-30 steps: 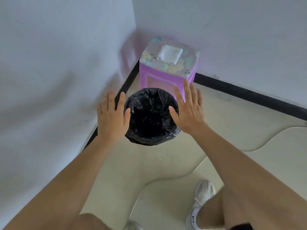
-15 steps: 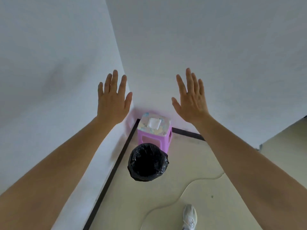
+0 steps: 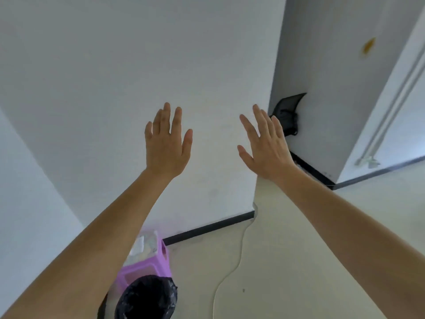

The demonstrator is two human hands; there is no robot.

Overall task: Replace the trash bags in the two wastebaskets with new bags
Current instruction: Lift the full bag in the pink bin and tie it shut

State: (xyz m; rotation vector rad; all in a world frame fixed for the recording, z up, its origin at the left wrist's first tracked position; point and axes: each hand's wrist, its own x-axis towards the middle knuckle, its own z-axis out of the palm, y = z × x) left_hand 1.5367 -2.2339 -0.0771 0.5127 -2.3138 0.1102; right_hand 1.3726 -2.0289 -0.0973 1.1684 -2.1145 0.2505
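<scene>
Black bag [image 3: 147,295], purple stool [image 3: 147,270], white walls [image 3: 115,65], black baseboard [image 3: 207,227]

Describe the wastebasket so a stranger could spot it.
Look to the white-walled corner at lower left, where a purple stool stands. The wastebasket sits on the floor just in front of it, the only round thing, lined with crinkled black plastic.

No writing, label, brand, number or sign can be read anywhere in the view. The pale patterned pack [image 3: 150,244] on top of the purple stool [image 3: 147,270] has a printed surface, but it is too blurred and too small to make out any words.
</scene>
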